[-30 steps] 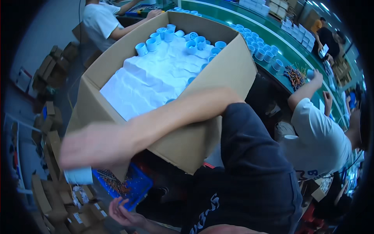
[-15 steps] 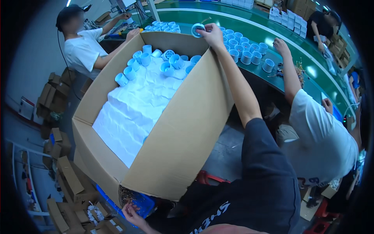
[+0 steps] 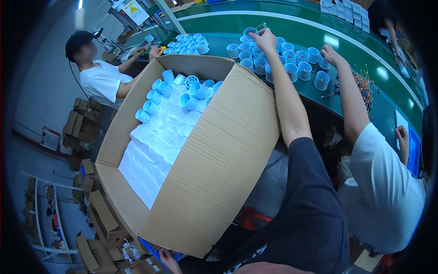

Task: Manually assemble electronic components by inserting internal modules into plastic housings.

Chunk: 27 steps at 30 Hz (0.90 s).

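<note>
My right hand (image 3: 264,41) reaches over the green bench and pinches a light blue plastic cup (image 3: 250,33) by its rim. The cup is tilted so its inside shows, and a thin wire pokes out beside it. Below it stand rows of similar cups (image 3: 291,71), several with small dark parts inside. My left hand (image 3: 169,261) is low, under the near corner of a big cardboard box (image 3: 205,169), at a blue tray (image 3: 150,246) holding thin brownish wires. Its fingers are curled and partly hidden; what they hold cannot be made out.
Inside the box, blue cups (image 3: 188,101) lie on crumpled white paper (image 3: 155,150). A co-worker's hand (image 3: 332,55) reaches to the cups on the right, by a heap of wired parts (image 3: 362,86). Another person (image 3: 102,75) works at the far left. More cups (image 3: 187,44) stand behind the box.
My right hand has moved slightly right with the cup, which now hangs over the rows. My left hand has sunk lower at the tray, more hidden by the box. The whole view has shifted.
</note>
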Each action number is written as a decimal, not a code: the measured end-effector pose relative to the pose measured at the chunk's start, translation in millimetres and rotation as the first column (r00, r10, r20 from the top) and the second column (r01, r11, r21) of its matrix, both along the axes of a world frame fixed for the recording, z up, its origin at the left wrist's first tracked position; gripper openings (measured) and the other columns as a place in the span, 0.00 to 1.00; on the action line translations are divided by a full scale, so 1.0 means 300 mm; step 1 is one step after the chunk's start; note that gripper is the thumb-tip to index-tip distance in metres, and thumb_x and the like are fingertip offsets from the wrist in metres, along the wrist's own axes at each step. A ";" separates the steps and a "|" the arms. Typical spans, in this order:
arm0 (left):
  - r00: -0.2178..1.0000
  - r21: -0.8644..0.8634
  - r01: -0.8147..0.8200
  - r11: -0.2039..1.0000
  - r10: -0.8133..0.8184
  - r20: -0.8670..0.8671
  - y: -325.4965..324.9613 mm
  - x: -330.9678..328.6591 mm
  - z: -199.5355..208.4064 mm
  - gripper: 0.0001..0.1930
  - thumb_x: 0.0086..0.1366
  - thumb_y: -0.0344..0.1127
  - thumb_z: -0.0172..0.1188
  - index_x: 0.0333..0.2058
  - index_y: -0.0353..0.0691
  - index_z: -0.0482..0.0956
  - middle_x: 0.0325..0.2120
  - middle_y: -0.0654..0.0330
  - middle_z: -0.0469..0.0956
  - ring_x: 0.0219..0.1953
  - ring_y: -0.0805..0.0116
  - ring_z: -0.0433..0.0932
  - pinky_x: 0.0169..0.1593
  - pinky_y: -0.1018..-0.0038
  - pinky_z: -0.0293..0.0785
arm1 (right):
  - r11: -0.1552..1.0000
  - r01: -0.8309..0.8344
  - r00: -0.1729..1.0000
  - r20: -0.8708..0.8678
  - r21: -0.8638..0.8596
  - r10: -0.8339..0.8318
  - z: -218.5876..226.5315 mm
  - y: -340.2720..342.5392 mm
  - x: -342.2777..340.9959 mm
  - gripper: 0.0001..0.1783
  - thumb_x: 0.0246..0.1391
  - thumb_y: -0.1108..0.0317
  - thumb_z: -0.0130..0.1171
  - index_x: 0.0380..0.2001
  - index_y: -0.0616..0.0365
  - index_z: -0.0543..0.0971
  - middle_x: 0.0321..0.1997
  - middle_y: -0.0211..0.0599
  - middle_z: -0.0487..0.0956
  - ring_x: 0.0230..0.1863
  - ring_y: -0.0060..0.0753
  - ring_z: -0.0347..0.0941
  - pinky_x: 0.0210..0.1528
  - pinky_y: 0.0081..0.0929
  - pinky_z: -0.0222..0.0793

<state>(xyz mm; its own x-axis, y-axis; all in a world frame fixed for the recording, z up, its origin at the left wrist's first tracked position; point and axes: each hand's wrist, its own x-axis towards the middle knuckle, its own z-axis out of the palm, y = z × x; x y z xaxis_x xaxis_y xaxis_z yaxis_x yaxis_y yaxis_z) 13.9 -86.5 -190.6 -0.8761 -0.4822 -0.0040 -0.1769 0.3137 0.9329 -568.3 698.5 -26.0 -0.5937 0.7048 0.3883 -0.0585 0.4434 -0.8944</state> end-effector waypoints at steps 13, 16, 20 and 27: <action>0.927 -0.005 -0.025 1.000 0.025 0.375 0.036 0.177 -0.158 0.19 0.70 0.36 0.52 0.55 0.30 0.67 0.44 0.50 0.76 0.35 0.63 0.78 0.33 0.72 0.79 | 0.866 0.341 0.878 0.205 0.365 -0.432 0.018 0.017 -0.055 0.31 0.47 0.39 0.62 0.36 0.61 0.83 0.40 0.54 0.81 0.43 0.50 0.79 0.48 0.43 0.73; 0.951 -0.052 -0.190 0.980 0.197 0.237 0.038 0.201 -0.226 0.10 0.70 0.42 0.53 0.39 0.41 0.73 0.26 0.63 0.75 0.25 0.74 0.76 0.24 0.78 0.74 | 0.915 0.234 0.931 0.194 0.329 -0.308 0.139 -0.075 -0.032 0.31 0.49 0.40 0.62 0.40 0.60 0.81 0.40 0.53 0.81 0.41 0.49 0.79 0.46 0.41 0.74; 0.966 0.041 -0.097 0.994 0.084 0.243 0.220 0.143 -0.088 0.11 0.71 0.40 0.51 0.38 0.38 0.74 0.27 0.62 0.75 0.25 0.76 0.73 0.26 0.81 0.69 | 0.822 -0.287 0.958 0.125 0.492 0.259 0.354 -0.364 0.039 0.16 0.53 0.58 0.60 0.32 0.63 0.79 0.26 0.39 0.80 0.34 0.31 0.79 0.39 0.28 0.73; 0.975 0.089 -0.108 0.990 0.088 0.204 0.333 0.129 -0.042 0.06 0.69 0.29 0.50 0.38 0.34 0.75 0.29 0.61 0.76 0.28 0.74 0.74 0.32 0.77 0.71 | 0.082 -0.884 0.379 0.605 0.459 0.700 0.602 -1.255 0.574 0.18 0.54 0.55 0.61 0.31 0.62 0.80 0.28 0.43 0.80 0.32 0.36 0.78 0.37 0.33 0.73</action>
<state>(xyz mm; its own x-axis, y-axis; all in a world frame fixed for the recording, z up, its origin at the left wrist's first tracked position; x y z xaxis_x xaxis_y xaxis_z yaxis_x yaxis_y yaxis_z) 52.5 13.4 -203.2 -0.8016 -0.5538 -0.2254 -0.3872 0.1937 0.9014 -396.1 322.0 154.5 -0.7428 -0.6333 0.2172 -0.6577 0.6296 -0.4135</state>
